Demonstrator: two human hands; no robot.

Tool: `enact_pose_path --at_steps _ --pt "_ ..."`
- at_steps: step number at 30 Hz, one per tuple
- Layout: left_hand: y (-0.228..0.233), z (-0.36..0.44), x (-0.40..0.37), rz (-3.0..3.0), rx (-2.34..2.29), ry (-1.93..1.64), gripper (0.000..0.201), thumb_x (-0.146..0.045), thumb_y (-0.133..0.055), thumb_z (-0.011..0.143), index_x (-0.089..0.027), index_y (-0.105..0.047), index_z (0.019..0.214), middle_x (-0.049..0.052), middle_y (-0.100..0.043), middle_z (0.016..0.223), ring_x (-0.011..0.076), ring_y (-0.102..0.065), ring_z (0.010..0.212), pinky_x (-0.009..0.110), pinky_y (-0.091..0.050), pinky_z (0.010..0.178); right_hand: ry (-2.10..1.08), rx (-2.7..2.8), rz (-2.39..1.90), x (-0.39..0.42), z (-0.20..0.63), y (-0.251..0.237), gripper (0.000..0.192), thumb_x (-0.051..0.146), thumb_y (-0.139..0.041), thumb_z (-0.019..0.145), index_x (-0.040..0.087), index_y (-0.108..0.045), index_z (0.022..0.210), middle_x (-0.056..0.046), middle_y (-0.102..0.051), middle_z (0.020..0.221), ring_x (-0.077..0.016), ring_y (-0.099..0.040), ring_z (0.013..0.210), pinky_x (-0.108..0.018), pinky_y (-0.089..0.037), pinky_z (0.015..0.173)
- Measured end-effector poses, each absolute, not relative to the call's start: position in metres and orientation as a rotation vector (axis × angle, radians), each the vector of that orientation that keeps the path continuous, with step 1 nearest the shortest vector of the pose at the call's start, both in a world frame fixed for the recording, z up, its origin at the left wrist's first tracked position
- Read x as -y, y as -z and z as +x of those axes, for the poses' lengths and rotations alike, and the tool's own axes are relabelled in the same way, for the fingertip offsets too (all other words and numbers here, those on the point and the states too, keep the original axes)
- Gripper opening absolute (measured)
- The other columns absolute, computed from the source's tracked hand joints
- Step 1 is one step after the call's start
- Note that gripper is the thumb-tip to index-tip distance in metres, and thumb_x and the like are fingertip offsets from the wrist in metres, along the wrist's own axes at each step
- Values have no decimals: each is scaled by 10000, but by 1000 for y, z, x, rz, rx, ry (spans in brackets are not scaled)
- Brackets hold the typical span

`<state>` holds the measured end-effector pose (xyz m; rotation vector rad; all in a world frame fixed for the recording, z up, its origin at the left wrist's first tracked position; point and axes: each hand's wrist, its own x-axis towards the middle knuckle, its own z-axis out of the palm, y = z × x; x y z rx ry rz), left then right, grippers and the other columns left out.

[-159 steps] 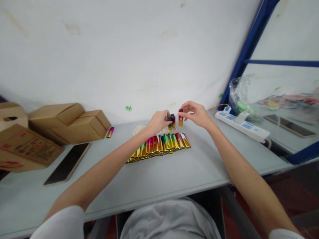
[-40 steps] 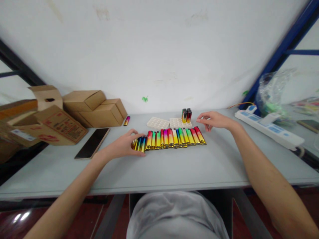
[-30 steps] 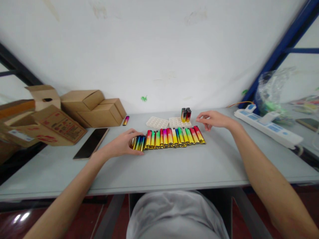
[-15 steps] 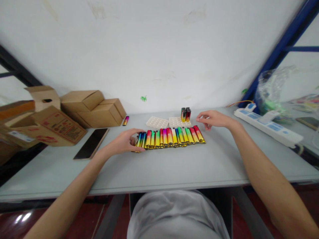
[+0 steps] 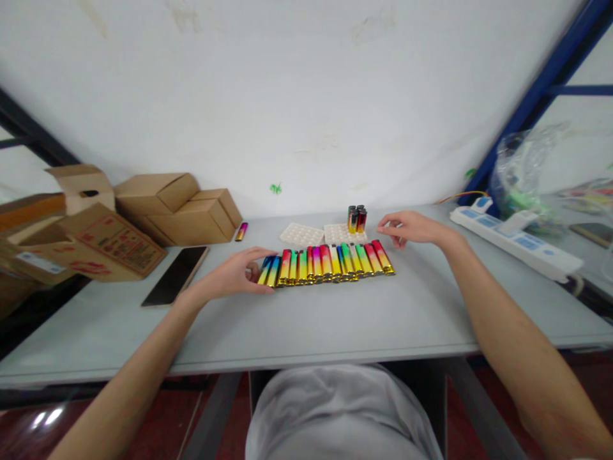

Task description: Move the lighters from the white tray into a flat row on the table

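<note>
At the far left stood a cluster of cardboard boxes [image 5: 158, 214] — plain brown corrugated board, matt and square-edged, one nearer box printed in red. In front of them a flat, dark, glossy phone [image 5: 175, 275] lay on the pale grey table [image 5: 335, 319], whose top looked smooth and dull. A single lighter [image 5: 241, 231] with a pink-to-gold sheen lay by itself beside the boxes.

The left hand [image 5: 234, 276] rested on the table at the left end of the row of lighters [image 5: 328, 262], its thumb and fingers curled loosely round the endmost ones and touching them; whether it truly gripped them could not be told. The row lay flat near the middle of the table, side by side and touching — slim, rounded sticks with a shiny metallic finish, shading from red, pink, green or blue down to gold at the near ends.

Behind the row sat two white moulded trays [image 5: 322, 234] with round dimples, and in the right one a few upright lighters [image 5: 357, 219] with dark tops stood close together.

The right hand [image 5: 407, 228] hovered low just past the right end of the row, fingers bent and partly spread, holding nothing. Farther right a long white power strip [image 5: 514, 241] with blue switches lay near crinkled clear plastic
</note>
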<state>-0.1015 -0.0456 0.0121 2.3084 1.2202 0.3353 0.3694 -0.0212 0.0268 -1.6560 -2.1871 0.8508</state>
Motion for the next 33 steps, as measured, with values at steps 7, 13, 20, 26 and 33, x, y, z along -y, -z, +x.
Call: enact_pose_path --at_steps 7,13,20,26,33 --pt "-17 -109 52 2306 -1164 -230 1007 -586 -838 701 -255 -427 1558 79 -642 1142 171 -633 754 292 -557 701 -844 2182 -1650 21 370 -26 553 679 -614 903 167 -689 1099 -59 -743 698 -205 -708 616 -315 -536 671" --pt "-16 -109 51 2314 -1190 -261 896 -532 -795 780 -202 -459 1542 23 -657 897 164 -616 694 297 -548 695 -814 2208 -1648 20 370 -26 558 676 -589 912 161 -687 1102 -59 -740 690 -200 -702 621 -309 -529 676" --pt "-13 -106 49 2370 -1177 -321 801 -499 -791 798 -197 -523 1491 3 -643 829 158 -597 675 296 -534 684 -816 2222 -1642 18 372 -23 537 664 -580 914 169 -677 1099 -64 -750 711 -212 -709 633 -319 -527 684" --pt "-12 -105 51 2332 -1192 -362 815 -510 -799 781 -181 -535 1478 2 -643 815 163 -597 675 290 -530 658 -749 2185 -1598 17 371 -21 503 653 -569 922 189 -684 1080 -41 -729 673 -199 -690 621 -303 -505 671" --pt "-12 -102 56 2322 -1199 -410 744 -494 -781 790 -175 -579 1431 25 -655 882 154 -583 667 278 -519 622 -695 2111 -1570 18 370 -22 459 598 -579 925 179 -690 1078 -28 -690 623 -189 -653 589 -286 -475 600"
